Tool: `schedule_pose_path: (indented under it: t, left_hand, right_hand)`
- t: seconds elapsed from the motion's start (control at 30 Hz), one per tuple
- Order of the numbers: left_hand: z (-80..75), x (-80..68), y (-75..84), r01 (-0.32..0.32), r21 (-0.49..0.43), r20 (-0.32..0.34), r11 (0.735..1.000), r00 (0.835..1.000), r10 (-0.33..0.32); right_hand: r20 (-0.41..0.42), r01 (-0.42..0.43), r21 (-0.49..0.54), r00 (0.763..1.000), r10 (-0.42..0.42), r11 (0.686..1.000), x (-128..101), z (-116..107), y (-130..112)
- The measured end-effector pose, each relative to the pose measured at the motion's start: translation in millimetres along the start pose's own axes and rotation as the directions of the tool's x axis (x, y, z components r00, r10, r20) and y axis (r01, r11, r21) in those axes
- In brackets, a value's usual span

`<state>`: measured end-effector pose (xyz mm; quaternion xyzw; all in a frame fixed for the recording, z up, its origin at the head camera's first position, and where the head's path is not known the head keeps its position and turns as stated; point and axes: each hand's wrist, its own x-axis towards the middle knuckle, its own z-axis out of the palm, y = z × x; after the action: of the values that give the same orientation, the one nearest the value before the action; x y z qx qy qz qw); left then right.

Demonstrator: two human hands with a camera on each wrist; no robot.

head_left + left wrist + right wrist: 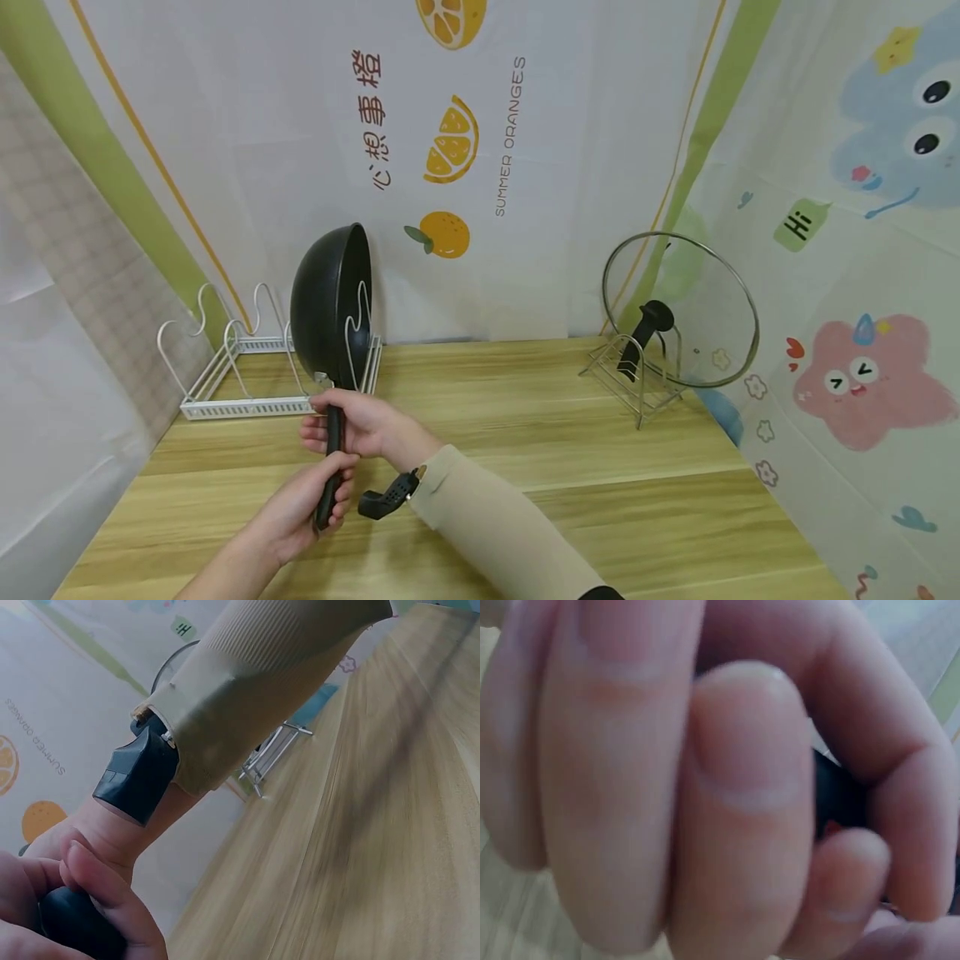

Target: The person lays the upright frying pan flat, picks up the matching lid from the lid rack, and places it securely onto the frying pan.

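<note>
A black wok (318, 300) stands on its side in the left rack, its opening turned to the right and its handle (334, 429) pointing toward me. Part of a white wire loop shows in front of the opening. My right hand (363, 425) grips the handle close to the wok's body. Just below, my left hand (303, 504) holds the handle near its end. In the left wrist view, fingers (112, 892) curl round the dark handle end (79, 922). Curled fingers (742, 810) fill most of the right wrist view, with a bit of black handle (836, 795) behind them.
The white rack (247, 407) with several wire loops stands at the table's back left. At the back right, a glass lid (750, 292) with a black knob leans upright in a small wire stand (639, 408). Printed curtains enclose the wooden table (510, 417).
</note>
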<state>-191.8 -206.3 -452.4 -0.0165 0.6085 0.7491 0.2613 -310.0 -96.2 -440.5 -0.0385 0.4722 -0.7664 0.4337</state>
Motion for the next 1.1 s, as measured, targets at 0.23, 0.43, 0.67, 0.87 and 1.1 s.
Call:
schedule_pose_path:
  t: [0.23, 0.43, 0.67, 0.87, 1.1]
  left_hand:
    - [-1.1, 1.9, -2.1, -0.004, -0.029, 0.015, 1.000, 1.000, 0.004]
    - [2.9, 2.7, -4.1, -0.035, -0.043, 0.008, 0.998, 0.999, 0.035]
    - [15.4, 5.0, -5.8, -0.052, 0.026, -0.170, 0.998, 0.984, 0.056]
    - [23.4, 9.0, -8.0, -0.070, 0.053, -0.302, 0.996, 0.950, 0.083]
    - [25.8, 12.5, -11.9, -0.075, 0.089, -0.383, 0.993, 0.918, 0.103]
  right_hand:
    - [0.032, -0.011, -0.024, 0.999, 0.012, 1.000, 0, -1, 0]
    - [0.106, -0.020, -0.008, 0.994, 0.021, 1.000, -1, -2, 1]
    - [0.097, -0.025, -0.030, 0.995, 0.028, 0.999, 1, 0, 2]
    - [0.070, -0.036, -0.046, 0.997, 0.039, 0.998, 3, 1, 0]
    - [0.054, -0.049, -0.055, 0.997, 0.052, 0.997, 5, 1, 1]
